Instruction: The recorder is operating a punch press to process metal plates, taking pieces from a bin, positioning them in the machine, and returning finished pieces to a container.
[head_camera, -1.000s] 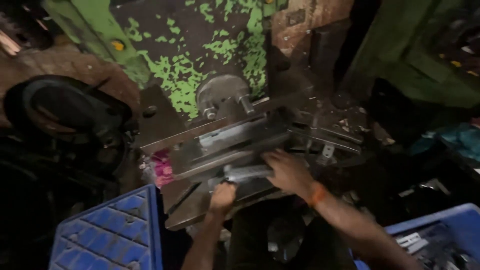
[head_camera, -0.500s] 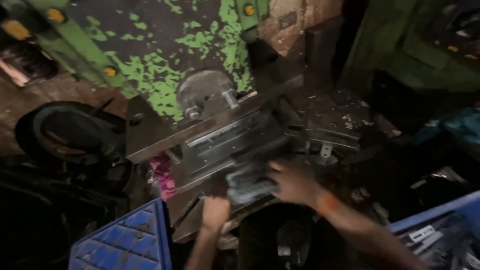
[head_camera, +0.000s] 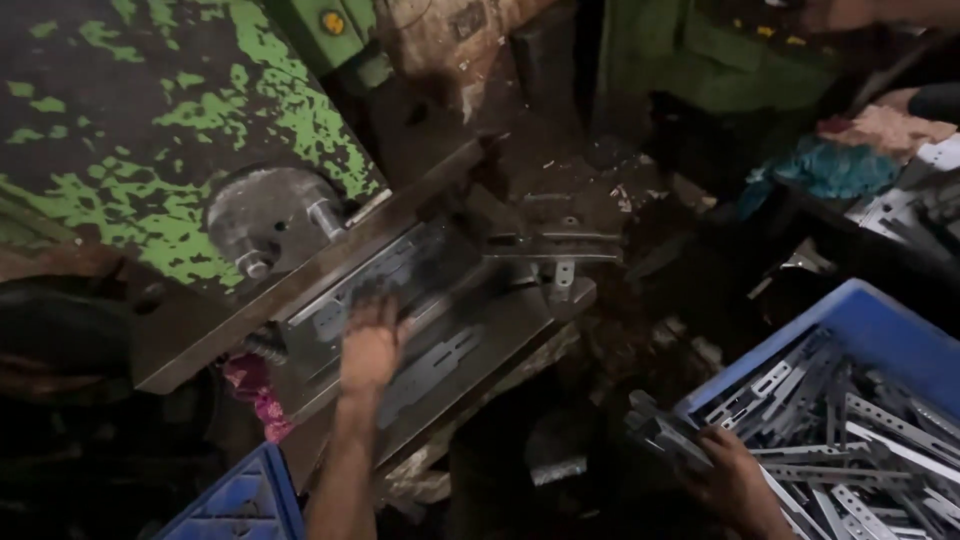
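A slotted metal plate (head_camera: 440, 355) lies on the press bed at the frame's centre. The left hand (head_camera: 372, 345) rests flat on its upper end, fingers spread, gripping nothing. The plate would likely seat best pressed square against the bed's back edge, fingers kept clear of the die.

At lower right, the right hand (head_camera: 735, 480) is closed around a bundle of metal strips (head_camera: 665, 432) at the rim of a blue crate (head_camera: 850, 305). Taking the bundle with the strips aligned should make feeding easier.

Counted: two hands, one plate on the bed, and two blue crates, the second (head_camera: 235, 500) at lower left. The loose strips in the right crate are too many and too tangled to count. The green press (head_camera: 180, 130) fills the upper left.
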